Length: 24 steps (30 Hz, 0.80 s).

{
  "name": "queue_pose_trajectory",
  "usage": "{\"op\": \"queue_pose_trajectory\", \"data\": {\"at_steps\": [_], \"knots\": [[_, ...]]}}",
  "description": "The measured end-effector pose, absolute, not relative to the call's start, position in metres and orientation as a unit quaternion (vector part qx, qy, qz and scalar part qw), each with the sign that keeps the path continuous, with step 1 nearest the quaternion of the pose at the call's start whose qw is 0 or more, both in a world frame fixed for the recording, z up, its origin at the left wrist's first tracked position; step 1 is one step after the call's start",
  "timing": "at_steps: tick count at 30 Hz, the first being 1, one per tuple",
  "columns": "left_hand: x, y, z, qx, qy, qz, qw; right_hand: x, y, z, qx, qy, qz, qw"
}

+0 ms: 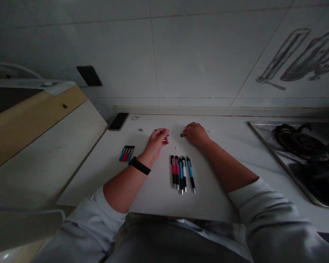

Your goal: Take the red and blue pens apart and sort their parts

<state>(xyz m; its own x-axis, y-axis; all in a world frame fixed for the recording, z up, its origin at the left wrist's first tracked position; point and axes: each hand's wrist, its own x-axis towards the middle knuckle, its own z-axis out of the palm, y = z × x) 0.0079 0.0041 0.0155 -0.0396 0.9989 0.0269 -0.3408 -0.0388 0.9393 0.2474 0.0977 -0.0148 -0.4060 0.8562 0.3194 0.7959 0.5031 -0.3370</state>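
Note:
My left hand (pixel 157 142), with a black band on its wrist, is above the counter with thumb and fingers curled together; what they hold, if anything, is too small to make out. My right hand (pixel 196 133) rests on the counter to the right, its closed fingertips at some small black pieces (pixel 182 135). Below and between the hands lies a small white piece (pixel 176 148). Nearer to me, several pens lie side by side: red pens (pixel 173 171), blue pens (pixel 191 172) and a white pen (pixel 184 170), with black grips and silver tips pointing toward me.
Left of my left hand lie several red and blue pen barrels (pixel 126 153). Farther back are small dark parts (pixel 140 129), a ring-like item (pixel 135 118) and a phone (pixel 118 121). A gas stove (pixel 263 146) borders the right; a pale boxy appliance (pixel 57 138) the left.

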Motion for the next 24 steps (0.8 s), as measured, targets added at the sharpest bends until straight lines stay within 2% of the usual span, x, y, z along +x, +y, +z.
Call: {"op": "queue_pose_trajectory", "data": {"at_steps": [24], "knots": [[0.008,0.002,0.019,0.414,0.406,0.59,0.561,0.242,0.078,-0.005,-0.508,-0.839,0.034,0.193]]}}
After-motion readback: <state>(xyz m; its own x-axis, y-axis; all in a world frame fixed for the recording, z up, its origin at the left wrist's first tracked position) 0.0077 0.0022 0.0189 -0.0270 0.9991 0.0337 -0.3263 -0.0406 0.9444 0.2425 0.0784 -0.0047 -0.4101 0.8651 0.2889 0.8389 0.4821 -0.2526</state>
